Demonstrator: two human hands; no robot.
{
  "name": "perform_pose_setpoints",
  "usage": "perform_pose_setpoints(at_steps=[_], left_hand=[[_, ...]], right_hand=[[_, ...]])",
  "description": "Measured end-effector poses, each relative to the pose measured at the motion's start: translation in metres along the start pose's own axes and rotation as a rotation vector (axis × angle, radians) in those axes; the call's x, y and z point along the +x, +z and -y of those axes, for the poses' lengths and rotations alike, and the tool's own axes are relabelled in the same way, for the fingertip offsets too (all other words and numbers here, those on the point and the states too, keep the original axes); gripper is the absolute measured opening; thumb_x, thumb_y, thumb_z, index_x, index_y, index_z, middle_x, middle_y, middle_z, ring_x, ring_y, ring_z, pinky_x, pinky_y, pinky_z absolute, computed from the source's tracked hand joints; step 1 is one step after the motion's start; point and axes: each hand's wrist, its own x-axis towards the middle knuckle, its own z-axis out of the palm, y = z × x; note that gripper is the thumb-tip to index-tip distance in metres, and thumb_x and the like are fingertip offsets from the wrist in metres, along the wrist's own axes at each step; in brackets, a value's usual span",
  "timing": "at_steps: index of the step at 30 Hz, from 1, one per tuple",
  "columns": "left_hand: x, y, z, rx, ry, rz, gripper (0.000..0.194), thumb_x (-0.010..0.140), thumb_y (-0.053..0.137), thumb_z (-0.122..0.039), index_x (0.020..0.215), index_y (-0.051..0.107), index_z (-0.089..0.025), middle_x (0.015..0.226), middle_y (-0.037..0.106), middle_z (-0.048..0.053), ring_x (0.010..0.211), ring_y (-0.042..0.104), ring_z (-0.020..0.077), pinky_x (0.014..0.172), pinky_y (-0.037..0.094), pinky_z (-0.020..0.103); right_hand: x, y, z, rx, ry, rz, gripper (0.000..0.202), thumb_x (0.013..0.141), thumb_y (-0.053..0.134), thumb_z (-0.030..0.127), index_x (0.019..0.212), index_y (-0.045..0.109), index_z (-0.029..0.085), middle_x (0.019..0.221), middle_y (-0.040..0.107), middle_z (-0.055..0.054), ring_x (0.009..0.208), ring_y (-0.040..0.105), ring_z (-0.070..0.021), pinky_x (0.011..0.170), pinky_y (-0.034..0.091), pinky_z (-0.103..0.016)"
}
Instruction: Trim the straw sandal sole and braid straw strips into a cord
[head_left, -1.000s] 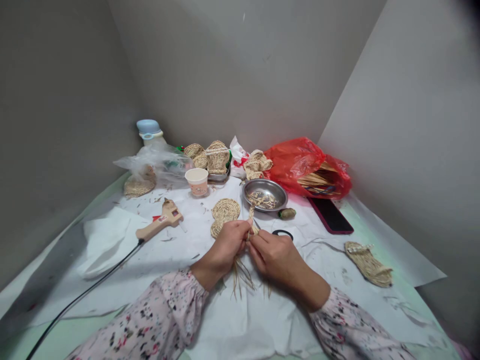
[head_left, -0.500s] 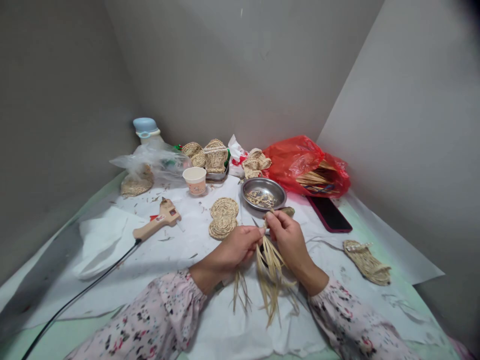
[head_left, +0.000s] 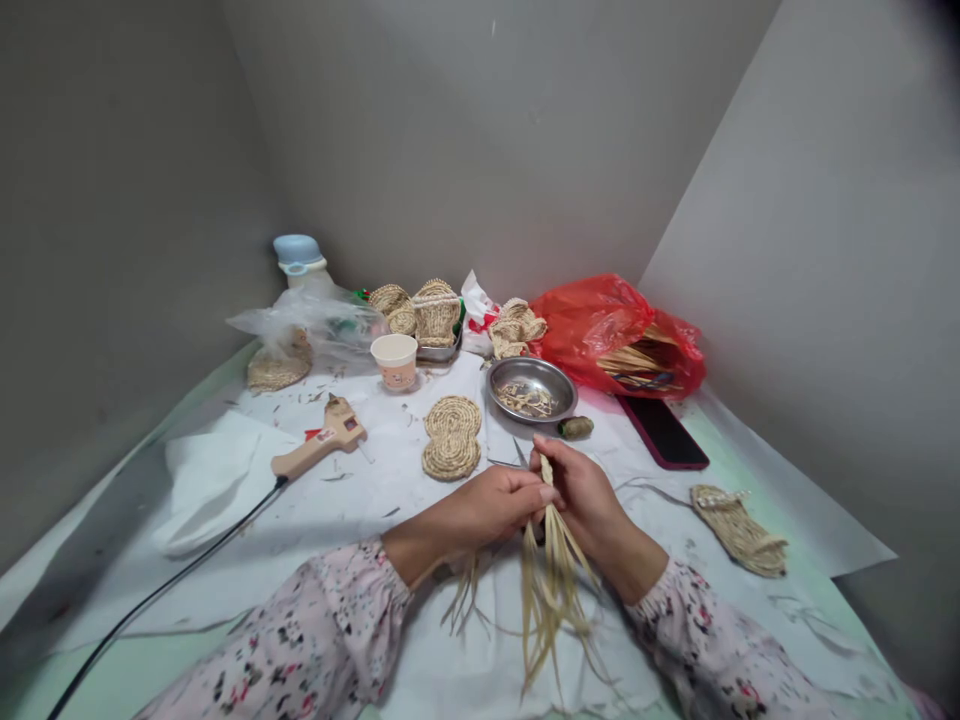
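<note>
Between my hands is a short straw braid, its loose straw strands hanging down over the white paper. My left hand pinches the braid's lower part from the left, thumb on top. On the other side my right hand has its fingers closed around the upper part. Scissors lie just beyond the hands, blades showing and the rest mostly hidden. A figure-eight coiled straw sole rests flat ahead of my left hand. Beyond my right hand are a thread spool and a metal bowl holding straw scraps.
To the left lies a corded glue gun. A paper cup, a clear plastic bag and woven straw pieces stand behind. Rightward are a red bag of straw, a phone and a small straw slipper.
My hands have shifted slightly down and to the right with the straw. More of the braid now shows above the left thumb, and the thread spool is uncovered.
</note>
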Motion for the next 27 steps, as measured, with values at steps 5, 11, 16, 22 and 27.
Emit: perform_pose_setpoints(at_steps=[5,11,16,22,27], left_hand=[[-0.004,-0.002,0.0,-0.073,-0.076,0.139,0.041,0.075,0.061,-0.055,0.063,0.048,-0.017,0.052,0.036,-0.008,0.045,0.024,0.0061,0.045,0.014,0.025],[-0.014,-0.009,-0.007,-0.167,-0.127,0.403,0.039,0.075,0.065,-0.051,0.062,0.05,-0.017,0.049,0.039,-0.007,0.041,0.025,0.0053,0.043,0.013,0.025],[-0.015,-0.01,-0.01,-0.195,-0.139,0.382,0.04,0.072,0.068,-0.051,0.06,0.05,-0.017,0.048,0.036,-0.007,0.04,0.023,0.0055,0.042,0.011,0.025],[-0.006,-0.012,-0.004,-0.297,-0.098,0.151,0.039,0.074,0.066,-0.05,0.063,0.046,-0.018,0.051,0.028,-0.01,0.044,0.014,0.0053,0.043,0.008,0.024],[0.003,-0.021,0.004,-0.31,-0.022,-0.05,0.037,0.079,0.061,-0.05,0.067,0.046,-0.018,0.052,0.024,-0.01,0.045,0.012,0.0058,0.044,0.006,0.025]], right_hand=[[-0.003,0.002,0.007,0.03,-0.161,-0.012,0.039,0.082,0.06,0.053,0.08,0.066,0.014,0.06,0.059,0.0,0.045,0.051,-0.0083,0.04,0.036,-0.018],[-0.017,0.018,0.016,0.275,0.118,0.199,0.049,0.088,0.049,0.054,0.094,0.067,0.01,0.079,0.067,-0.011,0.074,0.066,-0.0185,0.071,0.052,-0.029],[-0.016,0.018,0.008,0.137,0.265,0.183,0.053,0.086,0.049,0.058,0.087,0.069,0.009,0.081,0.069,-0.012,0.075,0.067,-0.0187,0.076,0.05,-0.03],[0.003,-0.004,0.01,-0.052,-0.035,-0.019,0.049,0.083,0.055,0.058,0.08,0.071,0.012,0.081,0.07,-0.012,0.078,0.066,-0.0195,0.077,0.05,-0.031],[0.011,-0.012,0.008,-0.173,-0.174,-0.096,0.049,0.08,0.057,0.061,0.081,0.071,0.013,0.074,0.069,-0.008,0.068,0.063,-0.0163,0.065,0.048,-0.027]])
